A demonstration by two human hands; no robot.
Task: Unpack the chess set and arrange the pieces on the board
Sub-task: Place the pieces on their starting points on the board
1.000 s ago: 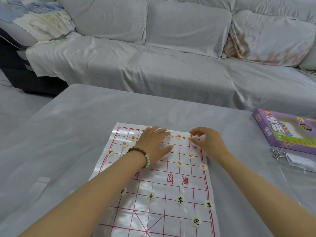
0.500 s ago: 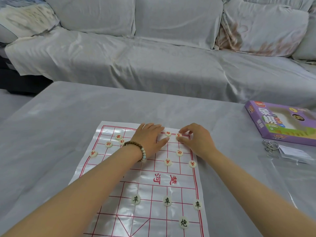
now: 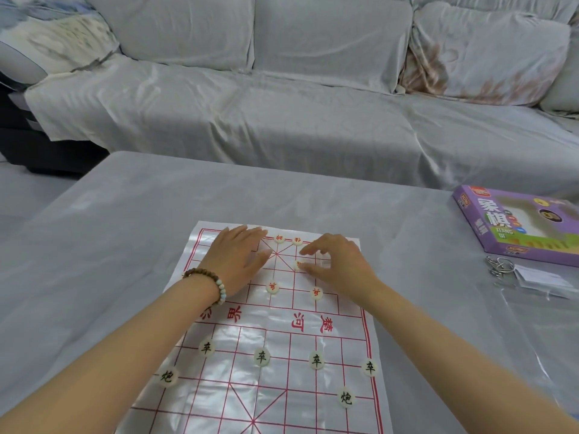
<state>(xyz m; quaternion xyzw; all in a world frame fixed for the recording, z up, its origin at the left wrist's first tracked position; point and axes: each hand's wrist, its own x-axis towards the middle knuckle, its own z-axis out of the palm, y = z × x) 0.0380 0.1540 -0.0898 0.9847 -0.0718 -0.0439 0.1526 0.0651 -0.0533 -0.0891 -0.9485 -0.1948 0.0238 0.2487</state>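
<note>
Chess pieces, pale discs lettered red or black, dot the board; left fingers lie together, right fingers spread.

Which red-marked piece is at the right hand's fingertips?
The red piece at the thumb tip of the right hand; the other four visible red pieces lie apart from it.

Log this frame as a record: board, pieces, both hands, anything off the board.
board: flat on the table, red grid
black pieces: six, near half
red pieces: five visible, far half
left hand: flat on board, fingers straight
right hand: fingertips at a red piece, grip unclear
off board: purple box, right
</note>
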